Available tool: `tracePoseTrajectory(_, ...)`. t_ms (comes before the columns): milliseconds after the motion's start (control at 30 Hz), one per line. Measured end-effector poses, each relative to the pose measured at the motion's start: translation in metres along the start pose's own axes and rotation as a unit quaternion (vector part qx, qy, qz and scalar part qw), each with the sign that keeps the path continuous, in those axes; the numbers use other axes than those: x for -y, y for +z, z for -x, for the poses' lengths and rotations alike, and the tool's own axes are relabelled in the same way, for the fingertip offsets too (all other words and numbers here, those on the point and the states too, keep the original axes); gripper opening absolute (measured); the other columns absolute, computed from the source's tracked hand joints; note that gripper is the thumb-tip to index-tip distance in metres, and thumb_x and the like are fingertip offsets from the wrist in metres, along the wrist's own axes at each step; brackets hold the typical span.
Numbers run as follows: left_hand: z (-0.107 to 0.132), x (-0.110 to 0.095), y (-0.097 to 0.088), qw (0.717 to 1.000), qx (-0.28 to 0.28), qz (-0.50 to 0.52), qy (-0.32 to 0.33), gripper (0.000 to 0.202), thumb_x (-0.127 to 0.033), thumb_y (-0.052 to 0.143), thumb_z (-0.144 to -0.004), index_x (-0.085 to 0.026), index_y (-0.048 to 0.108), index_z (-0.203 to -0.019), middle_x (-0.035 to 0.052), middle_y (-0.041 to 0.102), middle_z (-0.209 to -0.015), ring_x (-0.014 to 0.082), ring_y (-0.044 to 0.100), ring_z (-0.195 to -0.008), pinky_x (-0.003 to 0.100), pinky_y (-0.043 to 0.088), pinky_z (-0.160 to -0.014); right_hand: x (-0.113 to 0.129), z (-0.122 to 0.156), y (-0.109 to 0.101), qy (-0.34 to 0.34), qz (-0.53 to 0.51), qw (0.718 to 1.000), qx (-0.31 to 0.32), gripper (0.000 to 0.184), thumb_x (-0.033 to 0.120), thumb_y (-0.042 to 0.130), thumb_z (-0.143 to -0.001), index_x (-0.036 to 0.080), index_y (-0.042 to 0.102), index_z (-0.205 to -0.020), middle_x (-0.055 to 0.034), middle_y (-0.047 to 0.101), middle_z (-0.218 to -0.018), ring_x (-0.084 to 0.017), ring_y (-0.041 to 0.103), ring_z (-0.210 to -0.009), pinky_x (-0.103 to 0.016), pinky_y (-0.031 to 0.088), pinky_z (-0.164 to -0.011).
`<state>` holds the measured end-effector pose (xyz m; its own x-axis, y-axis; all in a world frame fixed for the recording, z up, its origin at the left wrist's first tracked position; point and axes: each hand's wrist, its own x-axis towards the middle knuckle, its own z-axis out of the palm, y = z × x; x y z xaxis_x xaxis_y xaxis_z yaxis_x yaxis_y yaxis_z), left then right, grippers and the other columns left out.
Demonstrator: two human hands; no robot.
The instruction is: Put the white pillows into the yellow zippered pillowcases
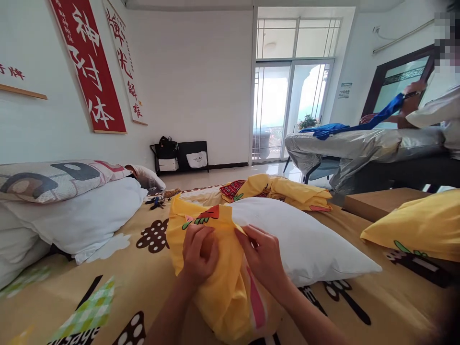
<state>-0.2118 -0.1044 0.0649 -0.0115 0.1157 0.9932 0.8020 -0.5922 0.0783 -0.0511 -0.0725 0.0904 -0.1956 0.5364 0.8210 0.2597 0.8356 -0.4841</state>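
A white pillow lies across the bed, its near end inside a yellow printed pillowcase. My left hand is closed, gripping a fold of the pillowcase at its open edge. My right hand pinches the same edge just to the right, where the yellow cloth meets the white pillow. Both hands sit close together above the bunched yellow cloth.
The bed has a yellow cartoon sheet. Stacked pillows lie at left, folded yellow bedding behind, another yellow pillow at right. A second person handles blue cloth over a silver-covered table. A wooden bench stands beside the bed.
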Motion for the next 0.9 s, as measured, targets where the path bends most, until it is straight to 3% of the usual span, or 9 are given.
tracePoseTrajectory(133,0.003,0.0,0.003,1.0,0.021,-0.006,0.005,0.022,-0.005,0.061,-0.079,-0.018,0.058,-0.097,0.0037,0.056,-0.086,0.0156,0.054,-0.08,0.03,0.048,-0.072,0.006,0.002,-0.007,-0.024,-0.012,1.0,-0.002,0.039,0.025,0.048,-0.092,0.019,0.033,-0.057,0.0061,0.032,-0.053,-0.007,0.029,-0.049,-0.021,0.024,-0.046)
tracePoseTrajectory(267,0.002,-0.001,0.003,1.0,0.016,0.004,0.022,0.023,-0.001,0.059,-0.08,-0.019,0.056,-0.095,0.0024,0.055,-0.083,0.0145,0.052,-0.078,0.029,0.047,-0.07,0.009,0.005,-0.014,-0.018,-0.059,0.997,0.039,0.039,0.029,0.048,-0.093,0.018,0.04,-0.057,0.0042,0.038,-0.054,-0.008,0.035,-0.052,-0.022,0.029,-0.05)
tracePoseTrajectory(367,0.003,0.0,0.002,1.0,0.023,0.012,0.009,0.019,-0.003,0.055,-0.082,-0.018,0.053,-0.093,0.0021,0.054,-0.082,0.0141,0.051,-0.077,0.028,0.047,-0.069,0.001,0.005,-0.016,0.05,-0.179,0.979,0.085,0.042,0.039,0.04,-0.096,0.018,0.052,-0.063,0.0007,0.049,-0.057,-0.011,0.045,-0.055,-0.023,0.037,-0.054)
tracePoseTrajectory(467,0.006,0.001,0.002,0.999,0.024,0.017,-0.013,0.016,-0.006,0.052,-0.084,-0.019,0.051,-0.093,0.0016,0.052,-0.081,0.0138,0.051,-0.077,0.027,0.046,-0.067,-0.01,0.004,-0.012,0.139,-0.274,0.944,0.119,0.036,0.044,0.042,-0.095,0.017,0.065,-0.086,-0.0014,0.059,-0.066,-0.012,0.051,-0.057,-0.025,0.043,-0.056)
tracePoseTrajectory(533,0.007,0.002,0.002,0.999,0.028,0.015,-0.024,0.014,-0.008,0.052,-0.085,-0.019,0.05,-0.093,0.0017,0.051,-0.082,0.0138,0.051,-0.077,0.026,0.046,-0.066,-0.013,0.003,-0.006,0.139,-0.266,0.941,0.155,0.027,0.04,0.052,-0.09,0.018,0.066,-0.094,-0.0019,0.061,-0.074,-0.013,0.053,-0.061,-0.025,0.045,-0.058)
tracePoseTrajectory(600,0.006,0.002,0.0,0.999,0.04,0.015,-0.032,0.014,-0.009,0.052,-0.085,-0.02,0.05,-0.094,0.0023,0.051,-0.084,0.0141,0.052,-0.079,0.026,0.047,-0.067,-0.012,0.003,0.001,0.099,-0.227,0.952,0.18,0.019,0.034,0.055,-0.086,0.018,0.066,-0.087,-0.0024,0.062,-0.079,-0.014,0.053,-0.069,-0.025,0.045,-0.061)
tracePoseTrajectory(767,-0.002,0.003,-0.006,0.996,0.067,0.017,-0.055,0.02,-0.016,0.056,-0.085,-0.019,0.05,-0.104,0.0074,0.054,-0.099,0.0194,0.053,-0.097,0.036,0.046,-0.087,-0.005,0.006,0.015,0.052,-0.15,0.979,0.132,0.016,0.021,0.05,-0.08,0.017,0.057,-0.065,-0.0002,0.058,-0.068,-0.013,0.046,-0.064,-0.023,0.04,-0.057)
tracePoseTrajectory(900,-0.009,0.006,-0.01,0.991,0.133,0.017,-0.023,0.011,-0.015,0.055,-0.085,-0.019,0.056,-0.095,0.0053,0.059,-0.092,0.0192,0.053,-0.09,0.037,0.043,-0.083,-0.007,0.006,0.014,0.034,-0.102,0.989,0.097,0.012,0.015,0.049,-0.078,0.018,0.056,-0.069,0.0018,0.055,-0.065,-0.011,0.046,-0.06,-0.022,0.037,-0.056)
